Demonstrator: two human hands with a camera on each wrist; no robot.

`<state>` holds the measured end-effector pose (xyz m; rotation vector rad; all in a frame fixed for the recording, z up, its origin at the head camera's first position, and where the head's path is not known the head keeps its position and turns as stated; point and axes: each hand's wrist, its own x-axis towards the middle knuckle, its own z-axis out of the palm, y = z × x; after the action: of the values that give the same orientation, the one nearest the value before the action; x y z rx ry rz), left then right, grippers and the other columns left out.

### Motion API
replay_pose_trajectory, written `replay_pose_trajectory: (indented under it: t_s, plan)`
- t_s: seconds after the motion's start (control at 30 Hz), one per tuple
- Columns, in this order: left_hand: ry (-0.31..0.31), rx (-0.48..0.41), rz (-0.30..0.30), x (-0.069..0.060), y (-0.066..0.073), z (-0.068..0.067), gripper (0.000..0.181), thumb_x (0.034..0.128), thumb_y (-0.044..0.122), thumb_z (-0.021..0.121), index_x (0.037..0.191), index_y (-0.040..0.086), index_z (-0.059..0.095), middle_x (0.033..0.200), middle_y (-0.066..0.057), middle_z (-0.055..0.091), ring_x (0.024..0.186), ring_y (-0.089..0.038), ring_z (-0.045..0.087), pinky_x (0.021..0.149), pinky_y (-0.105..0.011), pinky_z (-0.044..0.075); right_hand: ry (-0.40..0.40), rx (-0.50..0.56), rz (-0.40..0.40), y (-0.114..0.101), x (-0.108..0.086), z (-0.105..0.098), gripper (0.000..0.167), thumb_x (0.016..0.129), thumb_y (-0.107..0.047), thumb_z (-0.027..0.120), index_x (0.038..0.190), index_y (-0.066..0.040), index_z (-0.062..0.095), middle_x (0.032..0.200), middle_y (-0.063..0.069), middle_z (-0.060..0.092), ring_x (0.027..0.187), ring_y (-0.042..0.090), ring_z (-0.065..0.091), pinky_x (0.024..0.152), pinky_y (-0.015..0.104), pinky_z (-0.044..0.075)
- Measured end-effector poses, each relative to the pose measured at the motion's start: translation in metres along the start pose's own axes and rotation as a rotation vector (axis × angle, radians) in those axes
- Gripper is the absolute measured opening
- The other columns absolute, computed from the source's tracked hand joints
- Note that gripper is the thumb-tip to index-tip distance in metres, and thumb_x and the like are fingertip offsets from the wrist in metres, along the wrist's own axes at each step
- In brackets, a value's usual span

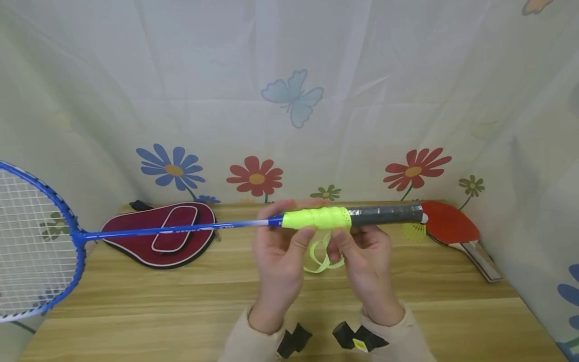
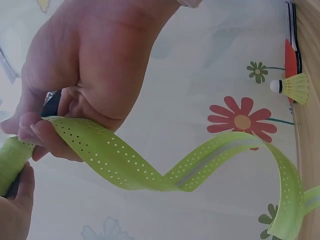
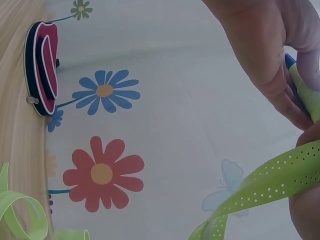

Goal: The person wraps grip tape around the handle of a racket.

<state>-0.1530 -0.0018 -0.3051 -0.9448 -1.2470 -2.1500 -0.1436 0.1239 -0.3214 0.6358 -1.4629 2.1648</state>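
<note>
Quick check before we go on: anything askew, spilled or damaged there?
Nothing looks spilled or damaged. The one untidy thing is the loose yellow-green tape, twisted and curling near the racket handle, whose end is bare and dark; probably an unfinished wrap, not a fault.

The left hand (image 3: 257, 42) grips the yellow-green handle (image 3: 307, 100), which is blue at its left end. The right hand (image 3: 306, 212) holds tape (image 3: 272, 177) dotted with small holes. At the far left, a red case (image 3: 46, 70) lies on the table (image 3: 14, 100); on the curtain (image 3: 165, 75), a red flower (image 3: 102, 173) shows right of a blue flower (image 3: 104, 91).
</note>
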Motion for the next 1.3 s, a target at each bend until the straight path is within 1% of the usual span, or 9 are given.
replay_pose_trajectory:
  t_s: [0.1, 0.17, 0.33, 0.43, 0.6, 0.67, 0.83, 1.03, 1.3]
  plan:
    - [0.043, 0.036, 0.014, 0.0008, 0.0009, -0.0002, 0.034, 0.0922, -0.005, 0.059, 0.117, -0.015, 0.038, 0.111, -0.031, 0.062, 0.106, -0.04, 0.063, 0.092, -0.047, 0.053, -0.047, -0.018, 0.006, -0.0002, 0.0006, -0.0018, 0.01, 0.093, -0.002, 0.063, 0.103, 0.001, 0.063, 0.07, 0.004, 0.061, 0.057, 0.011, 0.056, 0.049, 0.02, 0.049]
    - [0.049, 0.039, 0.029, 0.0017, 0.0011, -0.0003, 0.033, 0.0913, -0.005, 0.061, 0.114, -0.016, 0.039, 0.11, -0.031, 0.063, 0.105, -0.04, 0.063, 0.091, -0.048, 0.053, -0.068, -0.022, 0.003, 0.0004, 0.0008, -0.0026, 0.011, 0.093, -0.007, 0.065, 0.103, -0.002, 0.063, 0.071, 0.003, 0.062, 0.058, 0.011, 0.057, 0.051, 0.021, 0.049]
    - [0.043, 0.014, 0.049, 0.0027, 0.0003, -0.0002, 0.033, 0.0902, -0.003, 0.063, 0.111, -0.017, 0.042, 0.109, -0.021, 0.068, 0.103, -0.038, 0.065, 0.089, -0.046, 0.055, -0.087, -0.005, -0.023, 0.0019, 0.0014, -0.0031, 0.016, 0.09, -0.015, 0.069, 0.1, -0.004, 0.063, 0.072, 0.002, 0.063, 0.059, 0.011, 0.058, 0.052, 0.022, 0.05]
    - [0.047, -0.011, 0.048, 0.003, -0.0004, -0.0003, 0.035, 0.0897, -0.001, 0.065, 0.109, -0.018, 0.042, 0.109, -0.018, 0.069, 0.102, -0.037, 0.066, 0.088, -0.045, 0.055, -0.084, -0.008, -0.04, 0.0023, 0.002, -0.0029, 0.018, 0.089, -0.016, 0.071, 0.099, -0.003, 0.063, 0.071, 0.002, 0.062, 0.057, 0.012, 0.058, 0.051, 0.022, 0.05]
    - [0.069, -0.003, 0.034, 0.0016, -0.0016, -0.0011, 0.04, 0.0887, 0.004, 0.068, 0.109, -0.018, 0.042, 0.108, -0.017, 0.07, 0.098, -0.032, 0.068, 0.083, -0.037, 0.057, -0.078, 0.032, -0.052, 0.0021, 0.0042, -0.003, 0.039, 0.088, -0.011, 0.071, 0.118, 0.009, 0.058, 0.081, 0.005, 0.064, 0.058, 0.012, 0.058, 0.05, 0.021, 0.051]
    - [0.082, 0.013, 0.025, 0.0006, -0.0018, -0.0014, 0.043, 0.0876, 0.007, 0.07, 0.109, -0.018, 0.043, 0.107, -0.015, 0.071, 0.096, -0.027, 0.068, 0.08, -0.032, 0.057, -0.088, 0.051, -0.067, 0.0021, 0.0046, -0.0034, 0.045, 0.088, -0.008, 0.071, 0.125, 0.011, 0.054, 0.083, 0.006, 0.065, 0.058, 0.012, 0.058, 0.051, 0.021, 0.051]
    - [0.098, 0.019, 0.007, -0.0004, -0.0021, -0.0015, 0.047, 0.0859, 0.012, 0.073, 0.109, -0.018, 0.044, 0.105, -0.011, 0.072, 0.095, -0.024, 0.068, 0.077, -0.029, 0.057, -0.137, 0.092, -0.123, 0.0031, 0.0057, -0.0038, 0.042, 0.088, -0.006, 0.07, 0.123, 0.013, 0.055, 0.079, 0.006, 0.066, 0.057, 0.013, 0.057, 0.051, 0.022, 0.051]
    - [0.107, -0.013, -0.031, -0.0011, -0.0006, -0.0006, 0.046, 0.0854, 0.015, 0.074, 0.109, -0.016, 0.048, 0.1, -0.009, 0.072, 0.092, -0.025, 0.07, 0.075, -0.028, 0.057, -0.179, 0.158, -0.152, 0.0033, 0.0072, -0.0034, 0.042, 0.089, -0.003, 0.07, 0.123, 0.015, 0.054, 0.084, 0.007, 0.065, 0.058, 0.013, 0.056, 0.051, 0.022, 0.05]
    - [0.143, 0.053, -0.077, -0.0016, 0.0016, 0.0003, 0.055, 0.0807, 0.025, 0.078, 0.107, -0.016, 0.051, 0.09, -0.001, 0.067, 0.08, -0.014, 0.065, 0.07, -0.024, 0.056, -0.188, 0.103, -0.177, 0.0029, 0.0083, -0.0054, 0.036, 0.087, -0.002, 0.071, 0.115, 0.014, 0.056, 0.079, 0.006, 0.066, 0.059, 0.013, 0.059, 0.052, 0.022, 0.053]
